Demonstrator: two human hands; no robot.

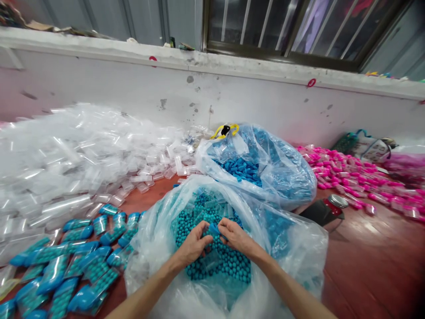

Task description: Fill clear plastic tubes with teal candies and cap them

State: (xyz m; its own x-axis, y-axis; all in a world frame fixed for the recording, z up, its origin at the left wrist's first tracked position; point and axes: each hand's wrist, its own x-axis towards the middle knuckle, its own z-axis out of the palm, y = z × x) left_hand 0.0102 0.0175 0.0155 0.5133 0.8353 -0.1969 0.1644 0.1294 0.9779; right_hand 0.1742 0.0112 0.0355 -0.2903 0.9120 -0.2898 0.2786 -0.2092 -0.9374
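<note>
Blue cap (214, 229), a small smooth piece, sits just above the round teal beads (232, 266) heaped in a crinkled, see-through plastic bag (151, 226). The right hand (236, 237) pinches it between closed fingertips; the left hand (194, 243) is half curled beside it, and whether it grips too I cannot tell. Glossy, blue-ended containers (55, 272) of beads lie left, near piled clear tubes (83, 150).

"3" on red sticker (311, 83)
</note>
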